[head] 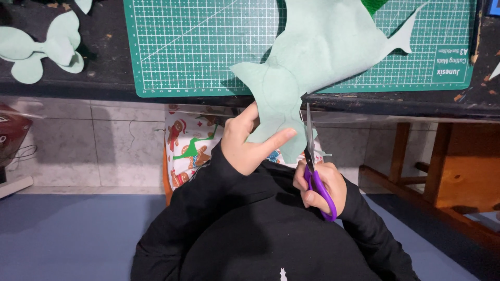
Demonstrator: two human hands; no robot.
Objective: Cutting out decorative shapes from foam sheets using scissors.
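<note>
Quick count of what's here: one big pale mint-green sheet of felt-like material (312, 52), one pair of purple-handled scissors (316, 171), one green gridded cutting mat (208, 47), and one batch of already cut pale green petal-shaped pieces (44, 47) lying at about 10 o'clock on the dark tabletop (104, 78); they overlap, so I can't tell how many exactly.

The big sheet hangs over the near edge of the tabletop, its upper part lying on the mat and its lower part held in the air in front of the person's chest. It's got a wavy, lobed outline down there, with a faint circle line on it, and a pointed tail sticking out at 2 o'clock.

The left hand (245, 143) pinches the lower lobe, thumb on top and fingers (273, 140) stretched out flat under it. The right hand (320, 187) is at 5 o'clock from it, its fingers curled through the scissor loops, with the blades pointing up along the sheet's right edge.

Below the tabletop there's a bit of white printed fabric with gingerbread figures (190, 148), plus black sleeves (208, 198).
</note>
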